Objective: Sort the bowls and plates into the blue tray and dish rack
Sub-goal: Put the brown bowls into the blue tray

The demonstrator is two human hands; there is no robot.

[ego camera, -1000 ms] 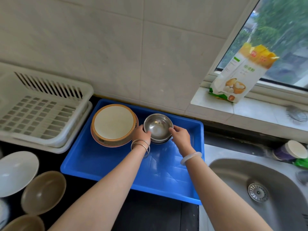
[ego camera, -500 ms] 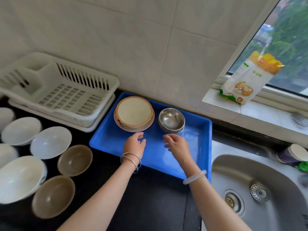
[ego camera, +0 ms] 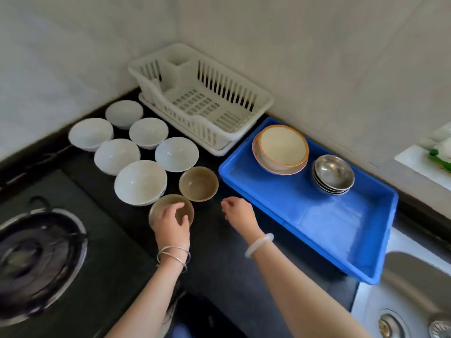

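Note:
The blue tray [ego camera: 317, 215] lies on the black counter and holds a stack of cream and pink plates [ego camera: 280, 148] and a stack of steel bowls [ego camera: 333, 173]. A white dish rack [ego camera: 202, 98] stands empty behind it to the left. Several white bowls [ego camera: 140, 181] and two brown bowls sit left of the tray. My left hand [ego camera: 172, 222] is over the nearer brown bowl [ego camera: 158, 207], fingers curled on its rim. The other brown bowl [ego camera: 198, 182] sits just beyond. My right hand [ego camera: 238, 212] hovers loosely curled with nothing in it, beside the tray's near-left edge.
A gas stove burner [ego camera: 36, 259] fills the lower left. A steel sink [ego camera: 410, 296] lies at the lower right beyond the tray. Tiled walls close the corner behind the rack. A packet [ego camera: 441, 152] rests on the window sill at the right.
Both hands left the steel bowls in the tray and moved back and left. My left hand now rests on the nearer brown bowl; the view swung left toward the stove.

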